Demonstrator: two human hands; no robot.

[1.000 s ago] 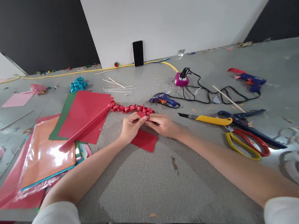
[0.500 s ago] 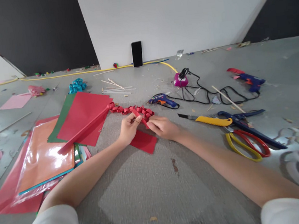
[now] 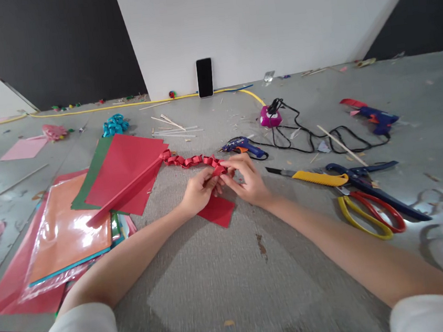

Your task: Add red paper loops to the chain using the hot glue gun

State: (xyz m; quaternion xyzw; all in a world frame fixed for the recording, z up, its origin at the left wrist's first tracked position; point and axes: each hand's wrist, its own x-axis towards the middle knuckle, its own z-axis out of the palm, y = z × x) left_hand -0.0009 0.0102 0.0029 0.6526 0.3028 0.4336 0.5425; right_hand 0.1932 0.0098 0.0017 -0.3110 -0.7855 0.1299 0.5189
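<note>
A red paper chain (image 3: 188,161) of folded loops runs across the table from the red paper sheets to my fingers. My left hand (image 3: 199,191) pinches a red paper strip (image 3: 219,170) at the chain's right end. From the other side, my right hand (image 3: 246,179) grips the same end between thumb and fingers, partly hiding it. Below my hands lies a small red paper piece (image 3: 220,212) flat on the table. A long rolled or folded red strip (image 3: 125,191) rests slantwise over the red sheets (image 3: 126,163), near the chain's left end.
Just behind my right hand lies a blue glue gun (image 3: 243,147), its black cord running right. A yellow cutter knife (image 3: 318,178) and red-and-yellow-handled scissors (image 3: 369,214) are at right. Plastic-wrapped orange paper (image 3: 70,229) lies left. A phone (image 3: 205,78) leans on the wall.
My right hand has risen and turned, its fingers now bent over the chain's end. My left hand has shifted slightly right, and the strip it holds is now mostly between both hands' fingertips.
</note>
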